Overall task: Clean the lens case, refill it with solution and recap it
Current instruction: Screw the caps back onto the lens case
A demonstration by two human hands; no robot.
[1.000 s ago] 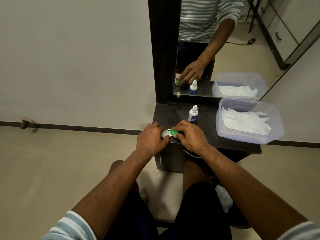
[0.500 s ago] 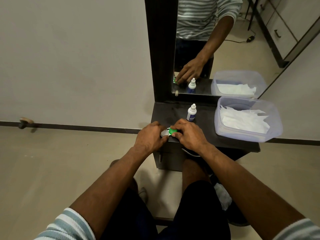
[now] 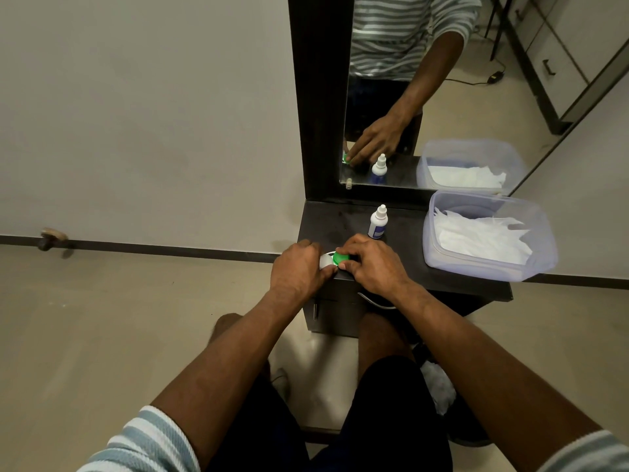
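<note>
Nothing much has shifted over the last second: both hands stay bunched over the lens case (image 3: 332, 260) at the front edge of the dark dresser top (image 3: 337, 219), with only a slight re-gripping at the green cap (image 3: 341, 257). The left hand (image 3: 299, 267) curls round the white end of the case, holding it down, while the right hand (image 3: 372, 264) pinches the green cap between thumb and fingers, seemingly to twist it. Just behind stands the solution bottle (image 3: 377, 223), upright and capped, and to the right a clear tub of tissues (image 3: 486, 233). My worry is the edge: the case sits right at it, so a slipped twist could flick the cap or case to the floor.
</note>
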